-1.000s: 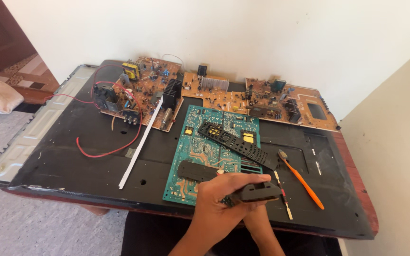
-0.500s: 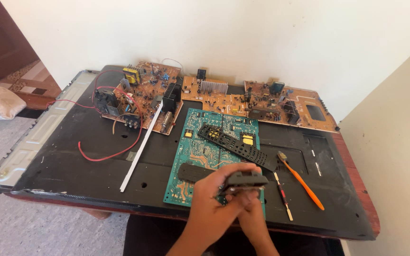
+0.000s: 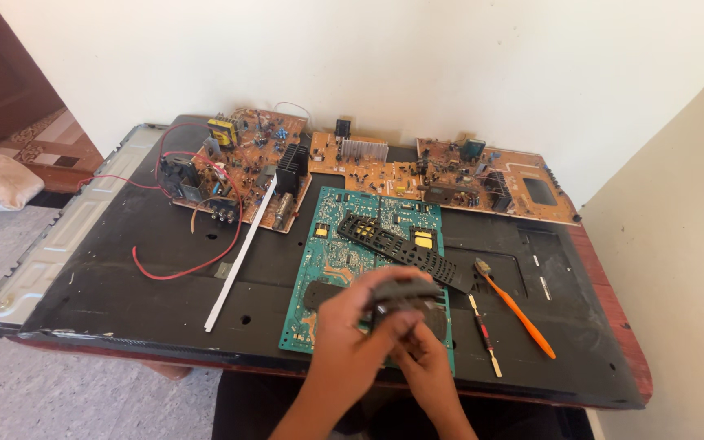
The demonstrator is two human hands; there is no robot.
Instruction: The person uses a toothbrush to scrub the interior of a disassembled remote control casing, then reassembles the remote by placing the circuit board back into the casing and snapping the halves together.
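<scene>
Hands: left hand (image 3: 350, 326), right hand (image 3: 424, 358) grip blurred dark part (image 3: 401, 292) over green board (image 3: 344, 244).

Open black panel (image 3: 124, 301) left of the green circuit board (image 3: 336, 253); red wire (image 3: 181, 265), white strip (image 3: 242, 253) across it.

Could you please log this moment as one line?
left hand: grips dark remote part | right hand: supports it from below | under them: green circuit board

Head view, steeply downward (close)
</scene>
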